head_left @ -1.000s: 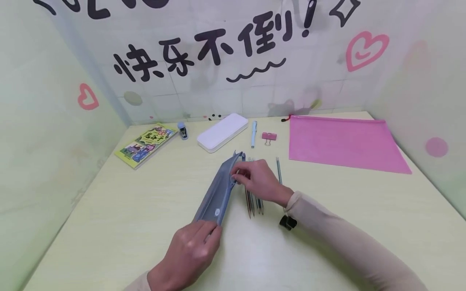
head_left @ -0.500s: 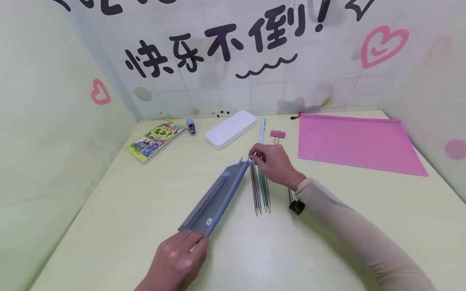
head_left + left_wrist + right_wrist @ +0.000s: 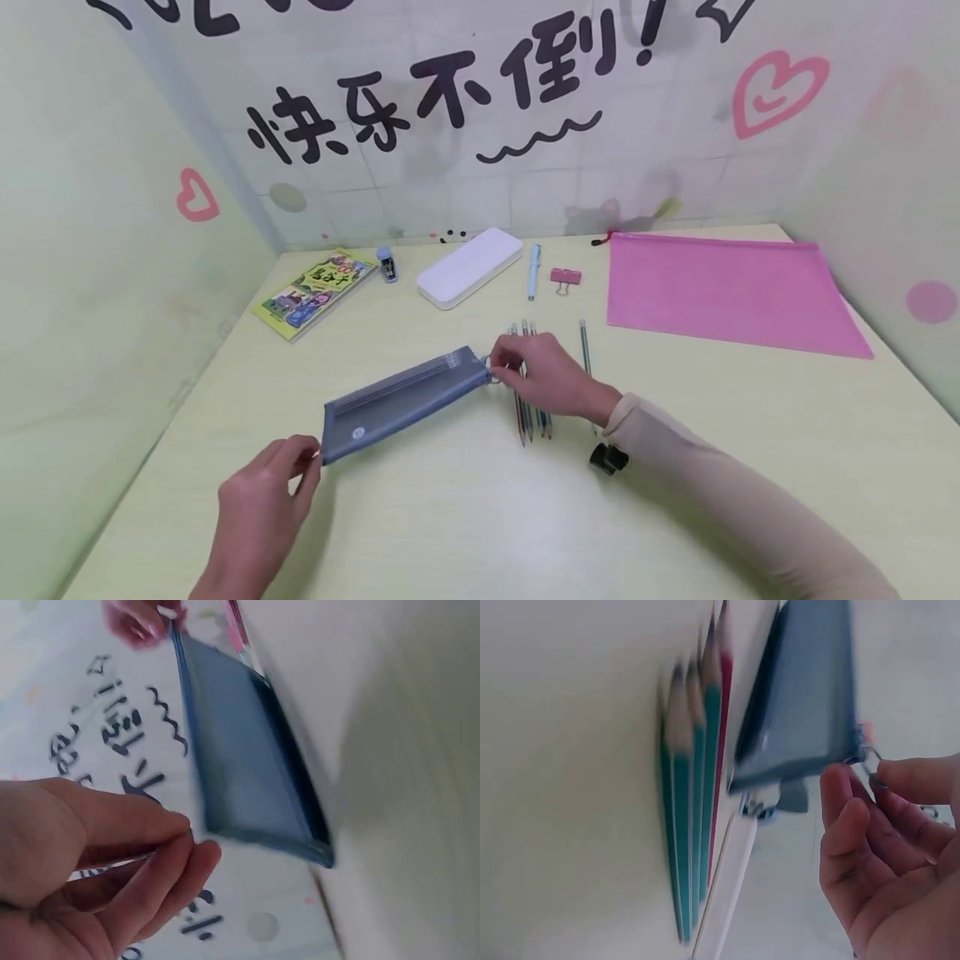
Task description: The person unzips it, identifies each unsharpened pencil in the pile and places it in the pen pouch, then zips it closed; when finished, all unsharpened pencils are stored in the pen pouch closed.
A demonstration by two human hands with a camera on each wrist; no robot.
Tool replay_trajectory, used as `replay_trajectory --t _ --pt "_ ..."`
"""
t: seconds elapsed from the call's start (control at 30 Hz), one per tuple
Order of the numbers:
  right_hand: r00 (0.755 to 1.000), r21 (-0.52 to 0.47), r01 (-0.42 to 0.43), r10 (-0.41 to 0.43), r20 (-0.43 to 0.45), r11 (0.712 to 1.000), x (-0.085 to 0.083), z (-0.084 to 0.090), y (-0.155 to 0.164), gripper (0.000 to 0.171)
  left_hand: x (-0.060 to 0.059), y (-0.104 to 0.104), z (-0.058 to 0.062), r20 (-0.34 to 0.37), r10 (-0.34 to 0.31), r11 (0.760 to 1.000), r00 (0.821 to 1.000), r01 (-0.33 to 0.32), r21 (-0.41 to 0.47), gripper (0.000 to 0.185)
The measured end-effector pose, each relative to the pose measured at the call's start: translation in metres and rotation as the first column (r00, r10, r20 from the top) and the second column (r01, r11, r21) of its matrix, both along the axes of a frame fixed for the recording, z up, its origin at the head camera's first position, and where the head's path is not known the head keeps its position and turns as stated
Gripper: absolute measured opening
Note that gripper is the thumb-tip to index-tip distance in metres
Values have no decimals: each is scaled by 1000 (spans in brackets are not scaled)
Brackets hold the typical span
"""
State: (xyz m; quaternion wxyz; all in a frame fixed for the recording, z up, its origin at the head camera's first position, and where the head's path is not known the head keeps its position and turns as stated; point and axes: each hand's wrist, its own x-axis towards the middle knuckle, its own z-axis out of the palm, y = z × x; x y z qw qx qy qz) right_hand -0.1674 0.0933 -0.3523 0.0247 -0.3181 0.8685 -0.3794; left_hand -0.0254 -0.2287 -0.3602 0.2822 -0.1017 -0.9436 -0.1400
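Observation:
A grey-blue zip pouch is stretched between my two hands, slanting up to the right. My left hand pinches its lower-left corner with thumb and fingertips; the left wrist view shows the pouch right at the left hand. At the pouch's right end, my right hand pinches the metal zip pull, and the right wrist view shows that hand beside the pouch. Several pencils lie side by side under my right hand, and they are blurred in the right wrist view.
One pencil lies apart to the right. At the back are a white pencil case, a blue pen, a pink binder clip, a pink mesh folder, a picture book and a small blue stapler. A black clip sits by my right sleeve.
The pouch has swung from a steep diagonal to nearly level and shifted left. My left hand moved left with its near end; my right hand came toward me with the zip pull.

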Motion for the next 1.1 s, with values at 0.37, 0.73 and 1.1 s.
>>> replay_trajectory --t 0.37,0.73,1.1 --pt "991 98 -124 127 -32 987 30 -9 -24 6 -19 -35 -2 647 56 981 761 -163 107 37" --pt "992 98 -123 119 39 988 25 -15 -29 9 -81 -46 4 698 15 996 716 54 -77 35" --pt "991 134 -100 88 96 986 25 -15 -34 9 -125 -43 18 790 33 985 612 117 -131 37"
